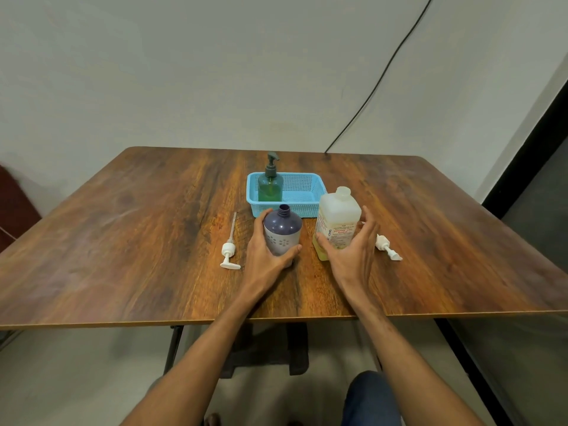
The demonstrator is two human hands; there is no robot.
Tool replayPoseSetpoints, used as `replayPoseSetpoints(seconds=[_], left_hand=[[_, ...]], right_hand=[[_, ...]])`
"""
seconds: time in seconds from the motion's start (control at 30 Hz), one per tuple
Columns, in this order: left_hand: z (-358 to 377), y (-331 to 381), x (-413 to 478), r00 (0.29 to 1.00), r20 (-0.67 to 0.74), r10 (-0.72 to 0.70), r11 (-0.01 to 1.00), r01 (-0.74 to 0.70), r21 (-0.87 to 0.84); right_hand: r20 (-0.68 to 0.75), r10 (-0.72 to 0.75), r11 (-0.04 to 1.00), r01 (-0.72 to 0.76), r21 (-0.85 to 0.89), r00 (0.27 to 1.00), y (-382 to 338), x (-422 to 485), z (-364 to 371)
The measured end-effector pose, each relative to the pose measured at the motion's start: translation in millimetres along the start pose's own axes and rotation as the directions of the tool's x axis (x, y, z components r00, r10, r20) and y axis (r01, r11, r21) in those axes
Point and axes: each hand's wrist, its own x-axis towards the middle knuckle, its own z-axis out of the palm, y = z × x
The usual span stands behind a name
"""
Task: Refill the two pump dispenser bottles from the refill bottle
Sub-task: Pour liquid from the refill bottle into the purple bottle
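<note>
A purple dispenser bottle stands upright in the middle of the table with its neck uncovered, and my left hand is wrapped around its lower body. Just to its right stands the translucent refill bottle, holding yellowish liquid. My right hand is cupped around its near right side, thumb at the front and fingers spread, not closed on it. A green dispenser bottle with its dark pump on stands in the left part of a blue basket.
A white pump head with its long tube lies on the table left of the purple bottle. A second white pump head lies to the right, behind my right hand. A black cable runs down the wall.
</note>
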Motion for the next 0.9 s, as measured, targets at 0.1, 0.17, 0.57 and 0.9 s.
replayPoseSetpoints(seconds=[0.1, 0.17, 0.57, 0.9], left_hand=[[-0.3, -1.5, 1.6, 1.000, -0.007, -0.001, 1.000, 0.001, -0.007], [0.0, -1.6, 1.9, 1.000, -0.016, -0.006, 1.000, 0.006, -0.013], [-6.5, -3.2, 4.2, 0.987, -0.162, 0.005, 0.999, -0.013, -0.043], [-5.8, -3.7, 1.6, 0.976, -0.218, 0.007, 0.997, -0.023, -0.071]], right_hand=[[0.088, 0.059, 0.997, -0.063, 0.045, 0.994, 5.6, 4.6, 5.0], [0.114, 0.097, 0.993, -0.104, 0.063, 0.989, 5.6, 6.6, 5.2], [0.200, -0.086, 0.993, 0.100, -0.059, 0.976, -18.4, 22.9, -9.8], [0.363, -0.309, 0.817, 0.441, -0.373, 0.879, -41.7, 40.6, -12.8]])
